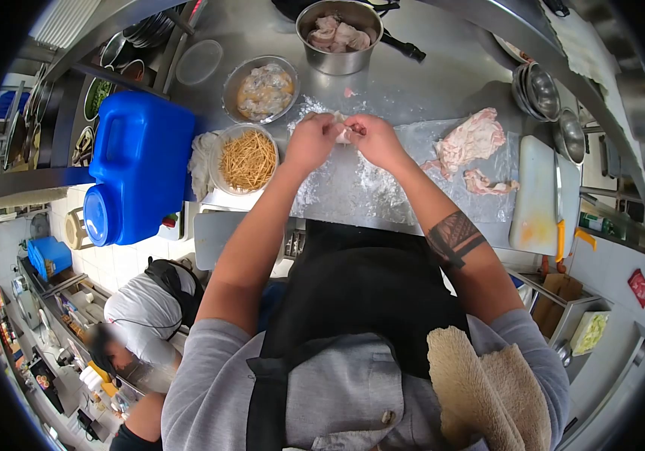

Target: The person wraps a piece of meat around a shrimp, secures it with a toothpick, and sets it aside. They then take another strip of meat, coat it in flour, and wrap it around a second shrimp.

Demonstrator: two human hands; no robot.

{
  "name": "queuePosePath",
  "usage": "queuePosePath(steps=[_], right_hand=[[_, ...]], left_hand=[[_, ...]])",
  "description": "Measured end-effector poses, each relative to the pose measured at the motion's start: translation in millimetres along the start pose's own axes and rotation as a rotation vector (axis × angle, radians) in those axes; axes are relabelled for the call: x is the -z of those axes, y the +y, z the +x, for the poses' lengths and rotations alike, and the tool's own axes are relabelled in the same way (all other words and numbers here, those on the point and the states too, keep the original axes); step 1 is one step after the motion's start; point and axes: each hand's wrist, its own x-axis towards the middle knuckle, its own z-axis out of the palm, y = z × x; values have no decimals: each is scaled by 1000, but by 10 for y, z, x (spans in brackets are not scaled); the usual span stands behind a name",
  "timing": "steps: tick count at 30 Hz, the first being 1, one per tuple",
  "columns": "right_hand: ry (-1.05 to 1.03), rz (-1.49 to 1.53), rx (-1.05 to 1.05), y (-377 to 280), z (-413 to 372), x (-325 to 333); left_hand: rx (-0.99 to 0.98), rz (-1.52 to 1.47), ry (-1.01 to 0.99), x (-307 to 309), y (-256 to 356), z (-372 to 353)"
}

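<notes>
Over the steel counter, my left hand (313,140) and my right hand (373,138) meet with fingers pinched round a small pale, floured piece (342,129). It looks like raw meat or skin, but the fingers partly hide it. Loose flour (386,197) lies beneath and around the hands. Left of my left hand stands a tub of toothpicks (249,161). Behind that is a clear bowl (226,96) of flour-dusted, yellowish pieces (266,89). To the right, pale raw skin or meat (473,141) is spread on a plastic sheet (499,207), with a smaller strip (488,183) nearby.
A steel pot (337,60) of raw meat stands at the back. A big blue jug (138,165) is at left. At right are a white cutting board (531,192), an orange-handled knife (560,237) and steel bowls (542,92). Another person (149,304) bends at lower left.
</notes>
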Motion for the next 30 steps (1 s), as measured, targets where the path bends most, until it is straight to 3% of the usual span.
queuePosePath(steps=[2, 5, 10, 12, 14, 15, 17, 18, 20, 25, 30], right_hand=[[-13, 5, -59, -18, 60, 5], [-30, -30, -129, 3, 166, 11], [-77, -55, -179, -18, 213, 35], [-126, 148, -228, -57, 177, 120], [-138, 245, -203, 10, 139, 169], [-151, 341, -179, 50, 118, 184], [-148, 374, -160, 63, 58, 212], [-147, 409, -141, 68, 31, 223], [-127, 462, -140, 78, -20, 202], [-82, 497, -116, -55, -199, 180], [-90, 289, -113, -285, -336, 135]], left_hand=[[-231, 121, 257, -44, 66, -114], [-355, 252, 242, -85, 165, -261], [-274, 242, 211, -157, 101, -205], [-233, 226, 197, -116, 139, -179], [129, -243, 37, -18, 226, -155], [127, -243, 37, -37, 162, -145], [129, -718, 13, -89, -22, -121], [121, -719, 13, -52, 15, -127], [302, -1187, -107, 1, 83, -183], [380, -1302, -150, -91, 134, -364], [480, -1337, -205, -10, 189, -540]])
